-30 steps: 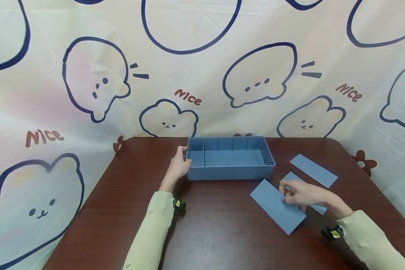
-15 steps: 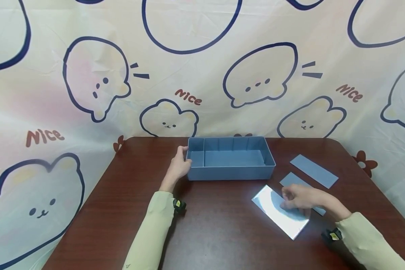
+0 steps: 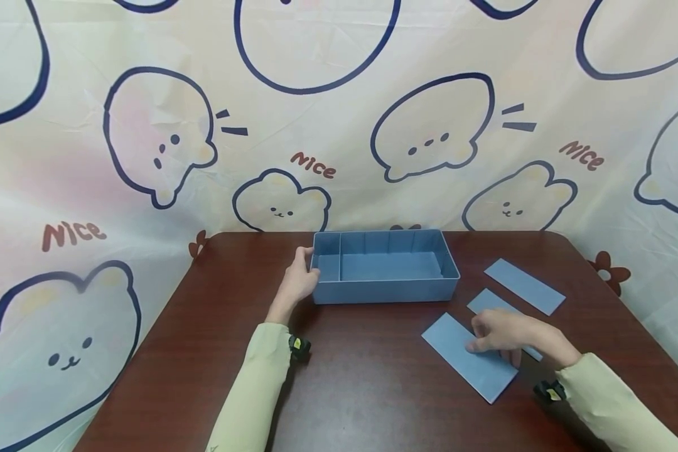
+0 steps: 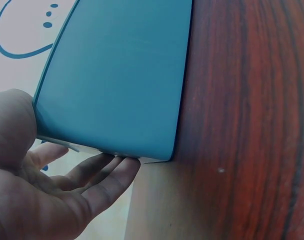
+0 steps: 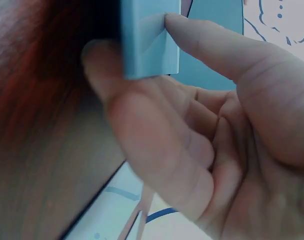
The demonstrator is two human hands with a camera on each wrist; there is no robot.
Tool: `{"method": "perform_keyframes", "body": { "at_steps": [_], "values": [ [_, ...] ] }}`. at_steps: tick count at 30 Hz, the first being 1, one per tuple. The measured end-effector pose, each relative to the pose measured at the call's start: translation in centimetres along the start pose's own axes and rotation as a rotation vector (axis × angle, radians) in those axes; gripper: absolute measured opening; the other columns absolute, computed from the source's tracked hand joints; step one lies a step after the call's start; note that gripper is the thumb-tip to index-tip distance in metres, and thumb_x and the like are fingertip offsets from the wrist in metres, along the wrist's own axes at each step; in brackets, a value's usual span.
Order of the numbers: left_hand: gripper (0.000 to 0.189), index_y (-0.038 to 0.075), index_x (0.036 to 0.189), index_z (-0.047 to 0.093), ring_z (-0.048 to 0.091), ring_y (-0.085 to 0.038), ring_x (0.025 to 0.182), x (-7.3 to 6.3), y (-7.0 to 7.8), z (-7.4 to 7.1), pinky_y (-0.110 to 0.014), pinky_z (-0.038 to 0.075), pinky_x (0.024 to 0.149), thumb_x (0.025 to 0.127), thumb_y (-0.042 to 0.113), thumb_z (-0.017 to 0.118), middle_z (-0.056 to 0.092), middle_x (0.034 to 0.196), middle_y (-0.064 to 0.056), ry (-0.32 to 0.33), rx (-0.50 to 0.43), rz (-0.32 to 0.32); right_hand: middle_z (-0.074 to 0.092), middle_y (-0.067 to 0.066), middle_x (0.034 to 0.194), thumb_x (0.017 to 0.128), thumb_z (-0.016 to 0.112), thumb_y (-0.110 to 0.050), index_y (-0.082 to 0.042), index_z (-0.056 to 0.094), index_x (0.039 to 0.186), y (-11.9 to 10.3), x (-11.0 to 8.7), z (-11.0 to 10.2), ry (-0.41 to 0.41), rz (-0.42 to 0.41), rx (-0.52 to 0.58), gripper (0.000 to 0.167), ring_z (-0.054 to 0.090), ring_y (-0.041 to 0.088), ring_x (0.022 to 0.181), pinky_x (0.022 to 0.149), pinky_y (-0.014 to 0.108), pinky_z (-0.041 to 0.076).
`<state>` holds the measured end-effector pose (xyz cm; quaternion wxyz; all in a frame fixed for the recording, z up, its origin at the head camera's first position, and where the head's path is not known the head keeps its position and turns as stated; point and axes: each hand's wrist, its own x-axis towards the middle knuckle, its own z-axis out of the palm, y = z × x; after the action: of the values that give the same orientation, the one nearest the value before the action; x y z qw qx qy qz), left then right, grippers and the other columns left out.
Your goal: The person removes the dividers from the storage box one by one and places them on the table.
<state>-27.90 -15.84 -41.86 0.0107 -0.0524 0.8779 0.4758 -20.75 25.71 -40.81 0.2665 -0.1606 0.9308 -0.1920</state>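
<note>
A blue open-topped box with one inner divider stands at the far middle of the table. My left hand holds it by its left end, the thumb at the rim and the fingertips against the end wall, as the left wrist view shows. To the right and nearer, my right hand pinches a flat blue rectangular panel by its right long edge. In the right wrist view the thumb lies on one face of the panel, with fingers around its edge. Part of the panel is hidden by the hand.
A narrow blue strip lies partly under my right hand. Beyond it lies another blue strip, near the right side of the brown wooden table. A printed cloth hangs behind the table.
My right hand and the panel have shifted slightly toward me; the panel tilted, flashing bright half a second ago, and looks plain blue now. The left hand and box have stayed put.
</note>
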Motion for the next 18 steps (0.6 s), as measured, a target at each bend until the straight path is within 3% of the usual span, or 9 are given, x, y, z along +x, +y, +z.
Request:
{"method": "perform_keyframes", "body": {
  "at_steps": [8,13,18],
  "values": [
    [0.055,0.019,0.147,0.027,0.051,-0.033,0.120,0.1,-0.1,0.0,-0.056,0.042,0.105,0.096,0.013,0.048,0.045,0.147,-0.016,-0.002,-0.003,0.004,0.056,0.003,0.061,0.082,0.077,-0.036,-0.011,0.061,0.082,-1.4,-0.3,0.0,0.055,0.001,-0.152,0.029,0.056,0.014,0.046,0.045,0.027,0.048],
    [0.055,0.019,0.147,0.027,0.052,-0.032,0.120,0.1,-0.1,0.0,-0.056,0.042,0.106,0.096,0.014,0.048,0.047,0.146,-0.016,0.000,0.007,0.001,0.059,0.006,0.056,0.082,0.077,-0.034,-0.011,0.060,0.082,-1.8,-0.4,0.1,0.041,0.046,-0.165,0.028,0.058,0.016,0.040,0.041,0.031,0.051],
    [0.055,0.020,0.147,0.027,0.052,-0.033,0.120,0.1,-0.1,0.0,-0.056,0.041,0.106,0.097,0.014,0.048,0.047,0.146,-0.016,-0.007,0.000,-0.003,0.057,0.006,0.063,0.084,0.076,-0.030,-0.012,0.059,0.086,-1.8,-0.2,-0.1,0.041,0.040,-0.160,0.025,0.059,0.017,0.044,0.042,0.031,0.051]
  ]
}}
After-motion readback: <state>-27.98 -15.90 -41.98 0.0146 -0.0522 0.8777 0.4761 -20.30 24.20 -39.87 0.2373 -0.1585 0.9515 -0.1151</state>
